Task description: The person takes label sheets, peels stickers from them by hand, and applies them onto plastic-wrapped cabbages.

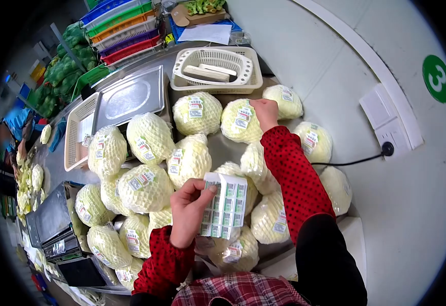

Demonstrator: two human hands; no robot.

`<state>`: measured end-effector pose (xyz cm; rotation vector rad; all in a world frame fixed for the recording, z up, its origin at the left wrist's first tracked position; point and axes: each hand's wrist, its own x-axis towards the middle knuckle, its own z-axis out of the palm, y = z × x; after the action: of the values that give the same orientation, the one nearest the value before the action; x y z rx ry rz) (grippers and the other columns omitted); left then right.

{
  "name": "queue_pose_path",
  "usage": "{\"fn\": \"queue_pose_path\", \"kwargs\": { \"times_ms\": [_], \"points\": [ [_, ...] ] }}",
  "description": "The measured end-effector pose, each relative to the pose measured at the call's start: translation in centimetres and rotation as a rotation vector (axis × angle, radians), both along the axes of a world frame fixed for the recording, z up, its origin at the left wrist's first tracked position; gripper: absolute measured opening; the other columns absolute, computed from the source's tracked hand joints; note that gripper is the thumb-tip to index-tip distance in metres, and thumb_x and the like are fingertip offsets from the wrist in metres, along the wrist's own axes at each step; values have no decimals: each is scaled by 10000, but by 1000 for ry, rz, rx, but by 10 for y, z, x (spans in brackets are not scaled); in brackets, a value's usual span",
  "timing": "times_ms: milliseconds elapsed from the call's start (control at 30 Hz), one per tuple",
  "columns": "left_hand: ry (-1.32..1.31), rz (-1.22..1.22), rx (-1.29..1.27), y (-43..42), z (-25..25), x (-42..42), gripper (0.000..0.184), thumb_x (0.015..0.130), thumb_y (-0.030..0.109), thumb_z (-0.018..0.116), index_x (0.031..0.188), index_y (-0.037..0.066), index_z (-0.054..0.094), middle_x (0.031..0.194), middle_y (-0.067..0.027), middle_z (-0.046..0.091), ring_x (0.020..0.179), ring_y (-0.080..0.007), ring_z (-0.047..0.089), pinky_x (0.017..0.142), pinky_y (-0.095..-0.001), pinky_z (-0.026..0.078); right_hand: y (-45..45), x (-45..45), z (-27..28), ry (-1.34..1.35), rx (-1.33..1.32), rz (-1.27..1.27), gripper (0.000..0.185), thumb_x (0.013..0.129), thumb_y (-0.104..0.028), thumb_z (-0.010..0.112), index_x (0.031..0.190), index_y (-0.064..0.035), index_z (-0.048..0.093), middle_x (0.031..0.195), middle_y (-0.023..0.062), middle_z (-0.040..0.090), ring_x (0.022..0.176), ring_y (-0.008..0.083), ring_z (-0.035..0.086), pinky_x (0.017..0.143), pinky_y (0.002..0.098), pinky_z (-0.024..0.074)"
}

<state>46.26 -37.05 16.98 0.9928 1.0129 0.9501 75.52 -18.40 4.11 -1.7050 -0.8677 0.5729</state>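
Note:
My left hand [189, 210] pinches a folded sheet of small green-and-white stickers [225, 206] between thumb and fingers, over the lower middle of the pile. Farther out, my right hand [266, 113] touches the upper right side of a cabbage [241, 121] wrapped in white foam net. That cabbage bears a printed label. The right fingers are pressed together, and whatever they may hold is too small to make out. Several more netted, labelled cabbages lie around both hands, among them one at the left [145, 188] and one at the upper middle [197, 113].
A white basket [257, 84] stands behind the cabbages. Left of it is a metal scale [131, 97]. Stacked coloured crates [126, 35] rise at the back. A black cable [353, 162] runs to a wall socket at the right. Another person [19, 125] is at the far left.

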Motion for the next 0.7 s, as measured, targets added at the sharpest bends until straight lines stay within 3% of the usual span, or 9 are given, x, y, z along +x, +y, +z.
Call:
{"fn": "queue_pose_path", "kwargs": {
  "times_ms": [100, 167, 267, 333, 367, 433, 600, 633, 700],
  "points": [
    [6, 34, 58, 9, -8, -7, 35, 886, 18, 654, 884, -9, 632, 845, 9, 649, 760, -41, 559, 690, -190, 442, 23, -4, -1, -351, -229, -17, 211, 724, -205, 689, 835, -32, 736, 778, 191, 688, 779, 362, 678, 715, 439, 525],
    [21, 56, 75, 17, -10, -9, 39, 888, 20, 654, 877, -6, 627, 834, 18, 641, 757, -38, 553, 686, -190, 438, 31, -4, -4, -805, -408, -7, 195, 732, -215, 685, 840, -55, 719, 844, 185, 691, 825, 373, 670, 727, 468, 528],
    [37, 70, 79, 30, -14, -21, 70, 897, 41, 652, 845, 14, 612, 789, 44, 603, 712, -20, 517, 642, -182, 410, 23, 10, 22, -890, -410, 115, 322, 724, -320, 759, 815, -20, 682, 841, 188, 685, 783, 363, 668, 688, 452, 527],
    [-47, 109, 58, 36, -16, -17, 77, 900, 48, 652, 843, 16, 611, 814, 32, 625, 711, -21, 538, 649, -178, 422, -8, -12, 66, -225, -197, 468, 303, 817, -267, 727, 962, -14, 645, 830, 49, 676, 727, 160, 630, 634, 289, 496],
    [-54, 128, 48, 38, -17, -16, 77, 900, 48, 652, 843, 16, 611, 814, 32, 625, 711, -21, 538, 649, -178, 422, -41, -41, 94, 1, -122, 683, 361, 826, -196, 718, 1122, -22, 605, 1001, 27, 651, 862, 111, 606, 711, 252, 486],
    [-56, 119, 65, 39, -18, -10, 76, 898, 48, 652, 840, 5, 631, 902, -9, 651, 789, -50, 575, 707, -202, 449, -104, -84, 123, -101, 48, 975, 644, 721, -107, 797, 1288, -47, 498, 1208, 59, 560, 1031, 144, 557, 871, 289, 462],
    [-64, 157, 278, 36, -9, -1, 71, 881, 37, 662, 837, -18, 669, 1032, -62, 638, 922, -109, 574, 803, -253, 451, -152, -94, 116, 222, -95, 928, 383, 794, -74, 752, 1119, -20, 559, 1017, 20, 599, 943, 84, 554, 769, 239, 472],
    [-44, 150, 247, 34, -7, -2, 70, 879, 40, 669, 838, -17, 670, 977, -45, 636, 870, -92, 561, 770, -240, 442, -155, -96, 116, 345, -89, 871, 241, 807, -130, 752, 936, 0, 597, 780, 13, 589, 683, 71, 532, 615, 238, 458],
    [-19, 144, 221, 30, -6, -5, 70, 876, 44, 675, 839, -16, 671, 921, -28, 635, 818, -75, 548, 738, -227, 433, -157, -88, 118, 299, -109, 970, 229, 820, -143, 742, 940, -1, 608, 773, 18, 594, 675, 76, 538, 609, 251, 464]
  ]
}}
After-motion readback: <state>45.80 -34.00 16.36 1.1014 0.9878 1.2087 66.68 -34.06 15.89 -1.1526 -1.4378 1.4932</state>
